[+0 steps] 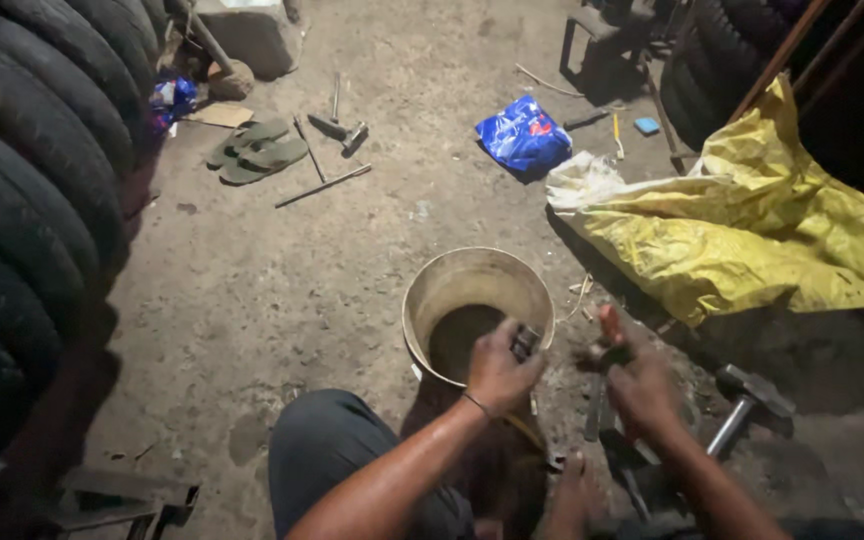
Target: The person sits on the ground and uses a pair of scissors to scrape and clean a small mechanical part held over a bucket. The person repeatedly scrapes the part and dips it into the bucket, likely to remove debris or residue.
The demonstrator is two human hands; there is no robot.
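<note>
My left hand grips a small dark metal part right at the near rim of a pale bucket that holds dark liquid. My right hand is closed around a dark tool with a reddish handle end, just right of the bucket. The two hands sit close together over my knees. What the right hand's tool is cannot be made out clearly.
A hammer lies on the dirt floor at right. A yellow sack and blue bag lie beyond. Stacked tyres line the left. Sandals, rods and another hammer lie farther off.
</note>
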